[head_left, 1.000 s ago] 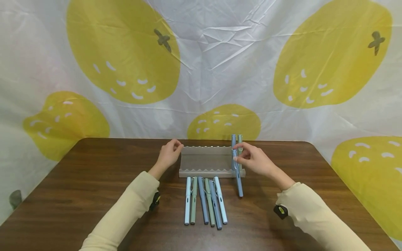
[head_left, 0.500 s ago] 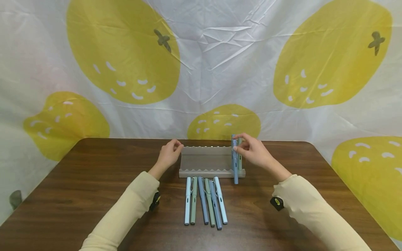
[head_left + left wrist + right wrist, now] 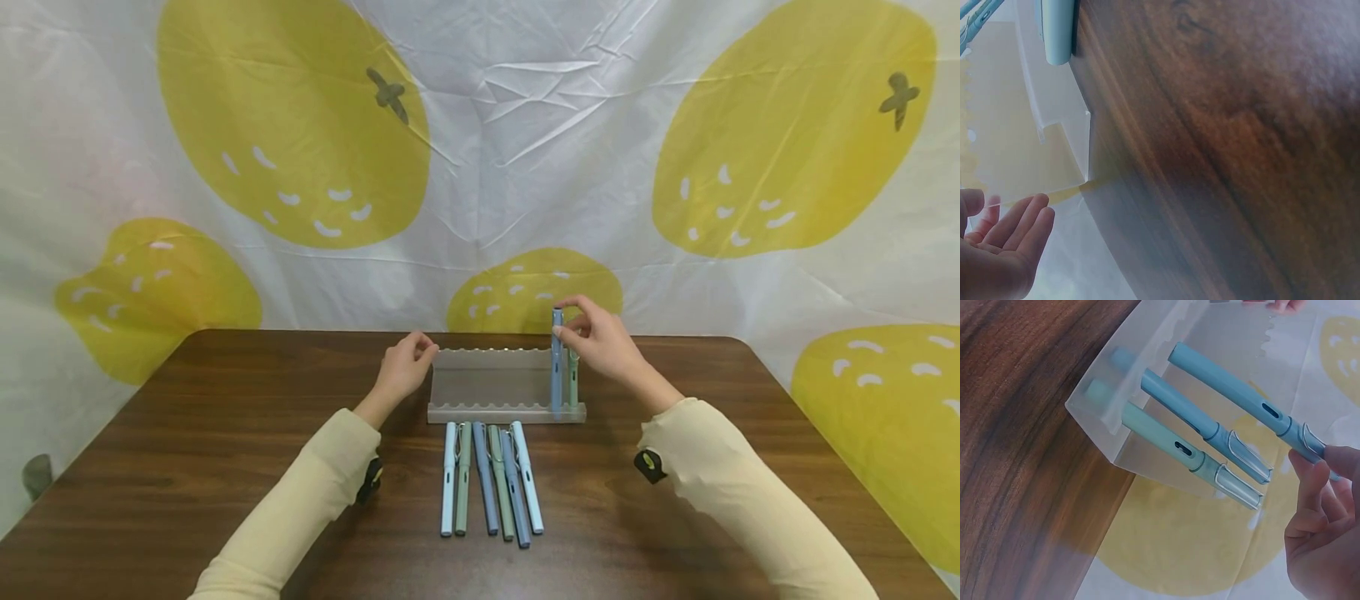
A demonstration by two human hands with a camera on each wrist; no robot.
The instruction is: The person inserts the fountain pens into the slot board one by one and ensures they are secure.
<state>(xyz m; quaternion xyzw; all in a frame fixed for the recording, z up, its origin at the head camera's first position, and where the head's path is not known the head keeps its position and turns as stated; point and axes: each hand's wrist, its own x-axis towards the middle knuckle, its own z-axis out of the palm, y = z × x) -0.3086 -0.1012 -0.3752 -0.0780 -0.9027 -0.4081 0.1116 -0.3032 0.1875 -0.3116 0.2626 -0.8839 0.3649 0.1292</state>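
My right hand [image 3: 602, 339] pinches a blue pen [image 3: 557, 350] by its clip end, upright over the right part of a clear notched rack [image 3: 491, 379]. The right wrist view shows this held pen [image 3: 1229, 387] above the rack, beside another blue pen [image 3: 1179, 403] and a green pen [image 3: 1160, 432] standing in it. At the rack's left end, my left hand [image 3: 402, 367] holds the upper corner between thumb and fingers; in the left wrist view that hand [image 3: 1007, 244] is at the clear rack's edge [image 3: 1063, 187].
In front of the rack several pens lie side by side on the wooden table [image 3: 300, 467]: light blue [image 3: 447, 483], green [image 3: 462, 483] and darker blue [image 3: 486, 483] among them. Behind the table hangs a white cloth [image 3: 525, 192] with yellow fruit shapes.
My right hand has moved up and slightly left with the blue pen, which went from slanting in front of the rack to upright over it. The left hand has stayed in place.
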